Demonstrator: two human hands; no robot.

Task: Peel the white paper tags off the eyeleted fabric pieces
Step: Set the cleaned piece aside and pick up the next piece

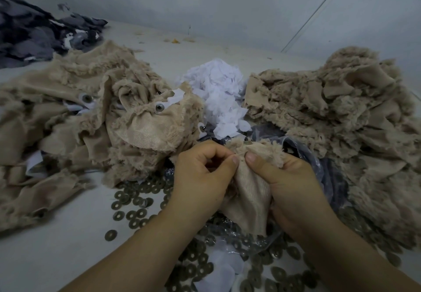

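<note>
Both hands hold one beige plush fabric piece [249, 191] low in the middle of the view, its smooth backing toward me. My left hand [202, 173] pinches its top edge between thumb and curled fingers. My right hand [289, 182] grips the piece from the right, thumb pressed on the backing. A metal eyelet [247, 142] shows at the piece's far edge. No white tag is visible on it. A heap of beige pieces [95, 118] on the left carries eyelets [159, 107] and white paper tags [175, 97].
A mound of torn white paper [218, 93] lies behind my hands. Another heap of beige plush pieces [337, 109] fills the right. Several metal washers [134, 203] and a clear plastic bag [319, 162] spread over the white table. Dark grey fabric [34, 32] lies far left.
</note>
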